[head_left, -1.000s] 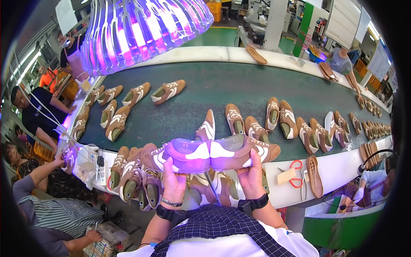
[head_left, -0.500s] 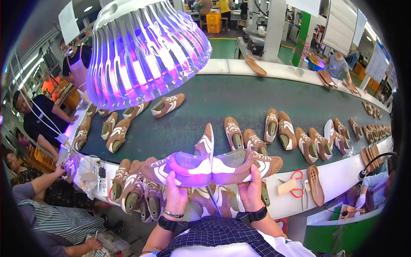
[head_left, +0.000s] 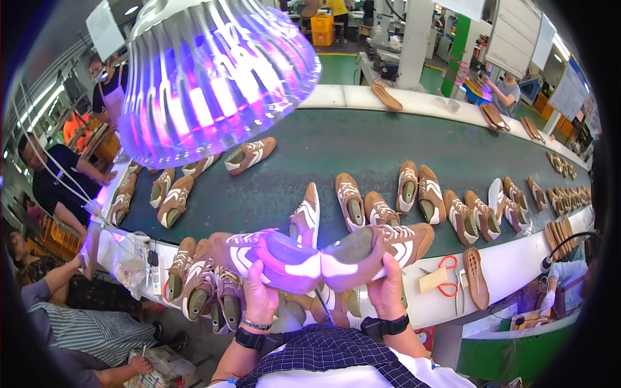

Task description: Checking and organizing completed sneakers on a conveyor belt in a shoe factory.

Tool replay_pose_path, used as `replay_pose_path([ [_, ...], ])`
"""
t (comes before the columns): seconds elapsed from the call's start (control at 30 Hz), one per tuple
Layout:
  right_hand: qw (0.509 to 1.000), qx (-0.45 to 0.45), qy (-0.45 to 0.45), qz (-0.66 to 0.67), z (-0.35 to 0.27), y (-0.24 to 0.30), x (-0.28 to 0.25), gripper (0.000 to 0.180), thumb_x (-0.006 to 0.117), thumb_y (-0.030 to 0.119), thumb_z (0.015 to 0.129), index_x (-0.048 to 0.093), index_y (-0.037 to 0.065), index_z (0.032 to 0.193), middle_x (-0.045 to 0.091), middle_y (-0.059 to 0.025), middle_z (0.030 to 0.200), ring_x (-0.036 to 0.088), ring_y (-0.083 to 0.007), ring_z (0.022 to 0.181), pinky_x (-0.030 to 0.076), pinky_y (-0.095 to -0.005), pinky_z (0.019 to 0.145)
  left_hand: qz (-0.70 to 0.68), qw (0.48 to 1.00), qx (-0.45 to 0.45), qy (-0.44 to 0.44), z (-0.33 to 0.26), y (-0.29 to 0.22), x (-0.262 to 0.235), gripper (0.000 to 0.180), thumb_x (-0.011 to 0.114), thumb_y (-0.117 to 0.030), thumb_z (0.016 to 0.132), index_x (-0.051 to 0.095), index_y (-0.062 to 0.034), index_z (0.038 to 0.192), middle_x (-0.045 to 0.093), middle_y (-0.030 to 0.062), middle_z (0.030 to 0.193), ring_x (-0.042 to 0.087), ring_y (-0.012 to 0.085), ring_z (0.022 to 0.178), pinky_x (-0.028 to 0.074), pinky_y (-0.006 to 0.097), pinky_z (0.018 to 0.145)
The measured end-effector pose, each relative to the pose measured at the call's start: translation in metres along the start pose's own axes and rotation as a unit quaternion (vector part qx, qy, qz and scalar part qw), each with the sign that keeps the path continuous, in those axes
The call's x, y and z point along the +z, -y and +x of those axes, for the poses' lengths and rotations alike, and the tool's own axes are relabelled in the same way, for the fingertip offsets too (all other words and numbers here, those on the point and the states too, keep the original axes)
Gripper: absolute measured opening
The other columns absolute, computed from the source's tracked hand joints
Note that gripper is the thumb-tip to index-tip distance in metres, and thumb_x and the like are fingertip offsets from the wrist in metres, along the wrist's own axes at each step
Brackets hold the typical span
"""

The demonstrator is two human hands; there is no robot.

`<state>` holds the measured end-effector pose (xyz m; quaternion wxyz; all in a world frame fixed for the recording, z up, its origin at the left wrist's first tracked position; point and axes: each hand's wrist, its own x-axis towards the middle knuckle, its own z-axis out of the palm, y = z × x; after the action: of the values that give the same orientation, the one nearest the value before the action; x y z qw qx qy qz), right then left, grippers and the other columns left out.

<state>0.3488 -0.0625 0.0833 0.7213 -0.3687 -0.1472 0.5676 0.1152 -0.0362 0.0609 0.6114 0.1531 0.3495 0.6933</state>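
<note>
Containers first. Left-hand shoe [head_left: 265, 263] and right-hand shoe [head_left: 383, 253], both held up over the near ledge, heel to heel, apparently touching. Each is filled by an olive-green last [head_left: 350, 249]; markings on it too blurred to read. Toes point outward.

Left hand [head_left: 261, 301]: closed round its shoe, thumb upright against the near side, fingers mostly hidden underneath. Right hand [head_left: 387, 292]: same grip, mirrored.

Clear plastic bag [head_left: 131, 266] on the ledge at left, crumpled; contents cannot be made out. Yellow crates [head_left: 321, 29] stacked on the far floor, insides not visible. Small clear cup [head_left: 451, 105] on the far ledge.

Materials: uppers brown, suede-like, with smooth white curved stripes, white heel patches and pale laces. Purple light tints the left-hand shoe most; ribbed translucent lamp [head_left: 220, 90] glows above left. Belt [head_left: 304, 149] dark green, flat, scuffed, dotted with similar shoes [head_left: 432, 194]. Near ledge [head_left: 420, 312] white, smooth, curved by the lens. On it, right: red-handled scissors [head_left: 447, 278], pale-yellow flat block [head_left: 433, 280], ridged tan outsole [head_left: 476, 281].
</note>
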Motion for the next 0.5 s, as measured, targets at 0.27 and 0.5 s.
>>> replay_pose_path([
  [0.27, 0.964, 0.260, 0.056, -0.006, -0.018, -0.023, -0.033, 0.044, 0.056, 0.030, 0.083, 0.051, 0.003, 0.117, 0.059, -0.0119, 0.112, 0.057, -0.0241, 0.102, 0.043, -0.0379, 0.094, 0.038, 0.936, -0.342, 0.068, -0.018, 0.022, -0.017, 0.046, 0.043, -0.027, 0.091, 0.040, -0.0009, 0.129, 0.055, 0.0146, 0.118, 0.056, 0.0262, 0.106, 0.041, 0.039, 0.097],
  [0.5, 0.949, 0.293, 0.115, -0.010, 0.033, -0.027, 0.012, 0.042, 0.047, 0.030, 0.089, 0.050, 0.002, 0.120, 0.059, -0.0125, 0.113, 0.057, -0.0225, 0.103, 0.045, -0.0371, 0.092, -0.016, 0.929, -0.348, 0.121, 0.031, 0.005, -0.038, 0.052, 0.037, -0.032, 0.088, 0.040, -0.0001, 0.129, 0.052, 0.0184, 0.122, 0.054, 0.0328, 0.108, 0.044, 0.043, 0.094],
])
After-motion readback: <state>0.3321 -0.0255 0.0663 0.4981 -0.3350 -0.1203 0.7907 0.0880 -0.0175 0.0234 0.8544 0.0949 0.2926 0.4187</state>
